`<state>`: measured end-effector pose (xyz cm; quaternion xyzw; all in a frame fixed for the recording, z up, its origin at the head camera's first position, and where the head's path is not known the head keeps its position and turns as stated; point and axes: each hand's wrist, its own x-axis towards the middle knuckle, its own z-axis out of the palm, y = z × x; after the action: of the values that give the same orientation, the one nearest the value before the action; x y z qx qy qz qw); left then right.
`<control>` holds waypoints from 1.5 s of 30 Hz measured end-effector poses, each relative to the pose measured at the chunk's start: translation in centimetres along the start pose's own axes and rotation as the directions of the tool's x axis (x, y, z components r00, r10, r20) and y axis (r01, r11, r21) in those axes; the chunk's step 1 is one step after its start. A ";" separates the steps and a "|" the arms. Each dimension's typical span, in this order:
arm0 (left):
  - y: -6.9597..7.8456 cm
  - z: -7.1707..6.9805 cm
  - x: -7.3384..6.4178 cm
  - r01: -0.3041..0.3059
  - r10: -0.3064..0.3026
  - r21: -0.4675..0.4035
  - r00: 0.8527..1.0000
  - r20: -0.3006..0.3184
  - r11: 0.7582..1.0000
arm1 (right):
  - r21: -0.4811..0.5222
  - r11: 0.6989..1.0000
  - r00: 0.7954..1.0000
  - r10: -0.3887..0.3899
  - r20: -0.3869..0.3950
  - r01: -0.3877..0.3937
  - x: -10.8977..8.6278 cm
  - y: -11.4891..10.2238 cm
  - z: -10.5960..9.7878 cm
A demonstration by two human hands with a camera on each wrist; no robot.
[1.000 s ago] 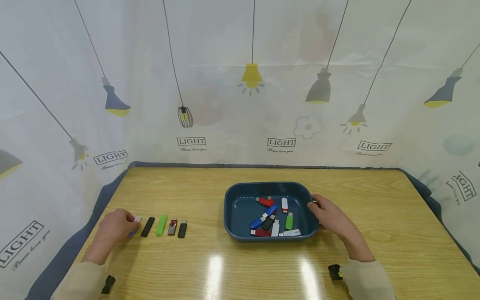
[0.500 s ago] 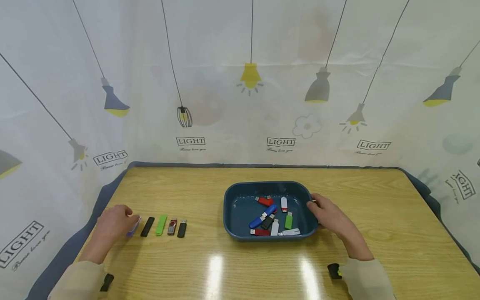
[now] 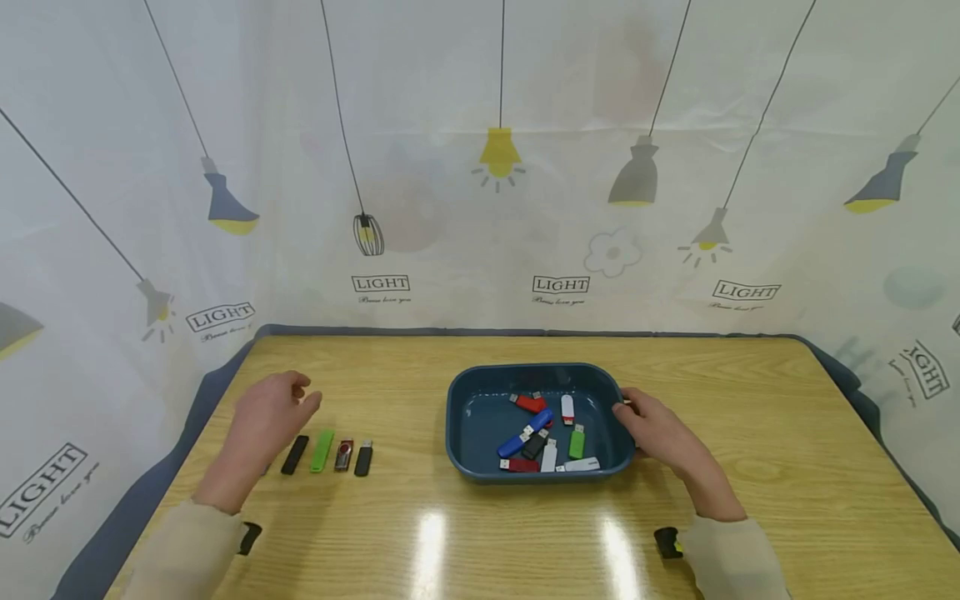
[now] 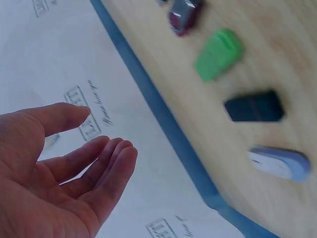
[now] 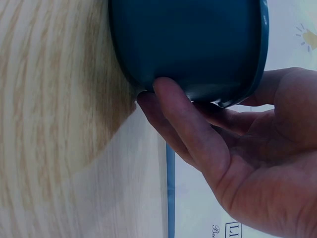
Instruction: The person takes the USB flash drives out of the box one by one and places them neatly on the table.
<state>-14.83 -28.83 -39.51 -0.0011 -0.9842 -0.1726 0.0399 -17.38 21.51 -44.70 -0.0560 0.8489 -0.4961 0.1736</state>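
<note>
My left hand (image 3: 272, 417) is raised over the left of the table, fingers loosely bent, with nothing between thumb and fingertips. Below it runs a row of USB sticks: a lilac and white one (image 4: 279, 163), largely hidden by the hand in the head view, a black one (image 3: 296, 455), a green one (image 3: 322, 451), a red and silver one (image 3: 343, 455) and a black one with its plug showing (image 3: 363, 458). My right hand (image 3: 663, 433) grips the right end of a dark blue tray (image 3: 467, 433), thumb at the rim and fingers against the outer wall.
Several USB sticks lie jumbled in the tray, among them a blue one (image 3: 512, 444), a green one (image 3: 577, 442) and a white one (image 3: 567, 408). The wooden table (image 3: 420, 533) ends at a wall sheet (image 3: 450, 208) printed with lamps.
My left hand has let go of the lilac and white USB stick at the row's left end, then lifted and moved right and away. The right hand stays on the tray.
</note>
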 end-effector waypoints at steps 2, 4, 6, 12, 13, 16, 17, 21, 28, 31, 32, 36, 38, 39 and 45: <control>1.3 -0.1 0.3 -0.036 0.035 -0.007 0.999 -0.017 0.999 | -0.003 1.000 1.000 0.002 -0.002 -0.002 0.0 0.0 0.0; 2.6 -0.1 0.6 -0.061 0.060 -0.010 0.998 -0.027 0.998 | -0.004 1.000 1.000 0.004 -0.004 -0.004 -0.1 -0.1 0.0; 3.8 -0.2 1.0 -0.080 0.079 -0.014 0.996 -0.029 0.997 | -0.004 1.000 1.000 0.005 -0.004 -0.005 -0.1 -0.1 0.0; 7.0 -0.2 2.2 -0.112 0.112 -0.032 0.994 -0.006 0.993 | -0.016 1.000 1.000 0.007 -0.010 -0.007 0.0 0.0 0.0; 7.5 -0.1 2.3 -0.116 0.116 -0.033 0.993 0.000 0.993 | -0.019 1.000 1.000 0.008 -0.011 -0.008 0.0 0.0 0.0; 8.8 0.3 2.7 -0.139 0.139 -0.030 0.990 0.009 0.990 | -0.020 1.000 1.000 0.009 -0.013 -0.009 0.0 0.0 0.0; 9.3 0.5 2.8 -0.150 0.151 -0.030 0.989 0.009 0.988 | -0.021 1.000 1.000 0.010 -0.014 -0.010 0.0 0.0 0.0; 11.1 1.5 2.8 -0.200 0.200 -0.025 0.980 0.002 0.980 | -0.021 1.000 1.000 0.013 -0.014 -0.013 0.0 0.0 0.0; 14.5 3.3 2.5 -0.255 0.256 -0.022 0.966 0.030 0.967 | -0.031 0.999 1.000 0.021 -0.014 -0.021 0.0 -0.1 0.1; 15.8 3.9 2.5 -0.270 0.270 -0.008 0.960 0.074 0.963 | -0.038 0.999 1.000 0.021 -0.018 -0.022 0.1 -0.1 0.1; 16.2 4.1 2.5 -0.273 0.273 -0.006 0.958 0.091 0.962 | -0.040 0.999 1.000 0.019 -0.017 -0.020 0.1 -0.1 0.1; 17.8 4.6 2.5 -0.306 0.302 0.002 0.940 0.158 0.952 | -0.041 0.999 1.000 0.021 -0.019 -0.022 0.1 -0.1 0.1; 18.5 5.0 2.6 -0.324 0.317 0.005 0.929 0.192 0.946 | -0.039 0.999 1.000 0.023 -0.018 -0.023 0.1 -0.1 0.1; 18.9 5.2 2.7 -0.335 0.326 0.009 0.922 0.209 0.942 | -0.040 0.999 1.000 0.022 -0.018 -0.023 0.1 -0.1 0.0; 20.4 6.6 3.1 -0.412 0.375 0.075 0.880 0.291 0.908 | -0.035 0.999 1.000 0.023 -0.018 -0.024 0.1 -0.2 0.0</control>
<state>-18.11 -7.46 -38.57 -0.2221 -0.9688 -0.0920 -0.0606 -17.46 21.35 -44.54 -0.0446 0.8597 -0.4794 0.1707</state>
